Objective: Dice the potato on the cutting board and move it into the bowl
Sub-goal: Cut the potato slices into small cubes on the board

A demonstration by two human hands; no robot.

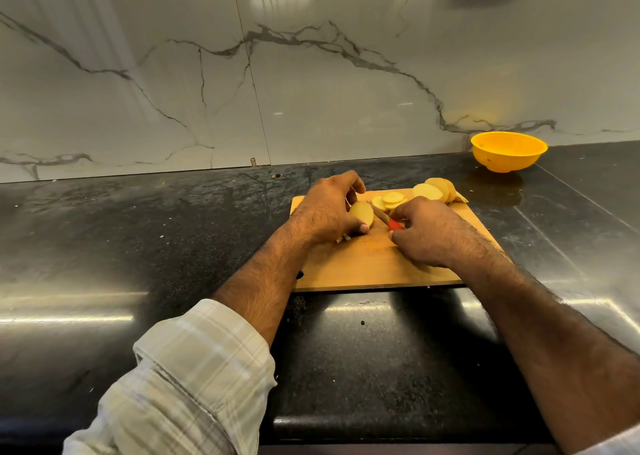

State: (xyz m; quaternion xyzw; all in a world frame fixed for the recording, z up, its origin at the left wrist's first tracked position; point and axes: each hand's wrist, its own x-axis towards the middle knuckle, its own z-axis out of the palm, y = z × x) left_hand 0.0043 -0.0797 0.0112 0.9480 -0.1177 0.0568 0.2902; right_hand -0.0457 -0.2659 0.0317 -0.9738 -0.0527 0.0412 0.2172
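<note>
**Slicing a potato on a wooden board, seen from the head camera**

The left hand (327,212) is curled around a potato piece (362,213), pinning it cut face outward near the middle of the cutting board (367,264). The right hand (427,232) is closed on a knife (386,217) with a red handle; the blade angles toward the held piece and lies just beside it. Round potato slices (389,201) lie in a loose overlapping group beyond the hands, near the board's far edge. A larger stack of slices (437,189) leans at the board's far right corner, partly over the edge. The board lies on a dark polished table (138,246), close to its near edge. A yellow bowl (508,150) stands well apart, toward the table's far right, against the marble-patterned wall (311,73). A plaid sleeve (194,378) covers the left forearm.
</note>
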